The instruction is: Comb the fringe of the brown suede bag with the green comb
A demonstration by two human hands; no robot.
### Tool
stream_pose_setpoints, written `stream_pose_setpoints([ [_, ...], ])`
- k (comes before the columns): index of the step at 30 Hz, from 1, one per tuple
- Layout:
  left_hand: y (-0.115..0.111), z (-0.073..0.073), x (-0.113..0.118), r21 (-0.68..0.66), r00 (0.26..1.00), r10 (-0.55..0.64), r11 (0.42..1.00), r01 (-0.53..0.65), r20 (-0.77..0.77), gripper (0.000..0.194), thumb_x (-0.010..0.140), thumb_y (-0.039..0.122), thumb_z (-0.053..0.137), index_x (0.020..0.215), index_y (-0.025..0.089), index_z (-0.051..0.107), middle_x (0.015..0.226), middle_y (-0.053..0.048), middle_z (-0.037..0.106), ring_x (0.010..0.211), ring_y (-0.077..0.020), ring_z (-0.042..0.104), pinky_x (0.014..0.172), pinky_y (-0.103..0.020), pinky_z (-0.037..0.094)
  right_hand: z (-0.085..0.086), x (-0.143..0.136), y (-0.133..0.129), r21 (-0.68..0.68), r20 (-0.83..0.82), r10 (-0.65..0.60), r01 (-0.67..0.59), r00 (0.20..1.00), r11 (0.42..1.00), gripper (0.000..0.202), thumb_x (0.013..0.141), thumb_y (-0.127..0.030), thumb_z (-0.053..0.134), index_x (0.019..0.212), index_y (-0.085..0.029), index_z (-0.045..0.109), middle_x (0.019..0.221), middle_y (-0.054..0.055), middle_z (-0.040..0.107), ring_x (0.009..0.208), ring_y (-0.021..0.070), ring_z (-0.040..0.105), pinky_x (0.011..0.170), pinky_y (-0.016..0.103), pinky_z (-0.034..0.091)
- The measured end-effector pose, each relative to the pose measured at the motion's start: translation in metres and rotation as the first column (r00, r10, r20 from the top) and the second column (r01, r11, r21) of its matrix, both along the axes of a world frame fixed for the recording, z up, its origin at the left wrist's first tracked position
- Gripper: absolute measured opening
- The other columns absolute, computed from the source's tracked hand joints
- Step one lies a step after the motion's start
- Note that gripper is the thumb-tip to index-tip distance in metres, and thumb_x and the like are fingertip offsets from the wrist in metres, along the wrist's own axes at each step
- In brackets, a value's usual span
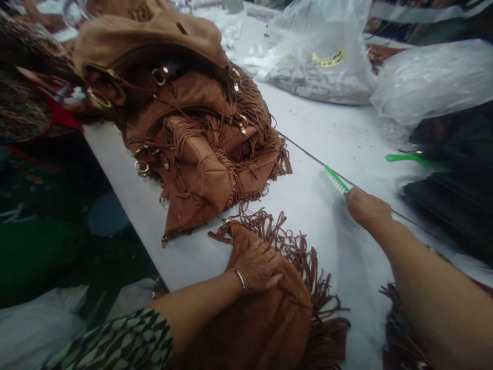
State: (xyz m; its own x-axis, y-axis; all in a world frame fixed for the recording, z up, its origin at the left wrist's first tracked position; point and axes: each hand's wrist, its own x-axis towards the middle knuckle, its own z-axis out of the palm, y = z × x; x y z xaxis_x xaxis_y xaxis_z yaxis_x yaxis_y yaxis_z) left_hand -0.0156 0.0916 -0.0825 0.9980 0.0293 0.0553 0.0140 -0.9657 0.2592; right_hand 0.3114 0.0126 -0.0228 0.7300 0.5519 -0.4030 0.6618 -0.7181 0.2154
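Bag (275, 318) cut off at bottom, brush (337, 180) partly hidden in right hand (366, 209)

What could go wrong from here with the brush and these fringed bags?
The green brush in the right hand could snag in the curled, tangled fringe of the brown bag under the left hand. The bag pile is heaped unevenly near the edge of the white table, so a bump might make it slide.
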Motion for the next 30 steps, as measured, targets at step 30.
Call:
stream_pose_setpoints([
  [30, -0.001, 0.008, 0.002, -0.051, 0.999, 0.022, 0.998, -0.023, -0.03, 0.046, 0.085, 0.05, 0.046, 0.113, 0.014, 0.054, 0.108, -0.01, 0.061, 0.104, -0.0241, 0.051, 0.102, -0.041, 0.029, -0.032, -0.039, -0.006, 0.032, -0.144, 0.316, -0.315, 0.938, 0.949, 0.031, 0.09, -0.02, 0.028, 0.11, -0.014, 0.05, 0.084, 0.015, 0.068, 0.072, 0.0286, 0.065, 0.059, 0.036, 0.042],
])
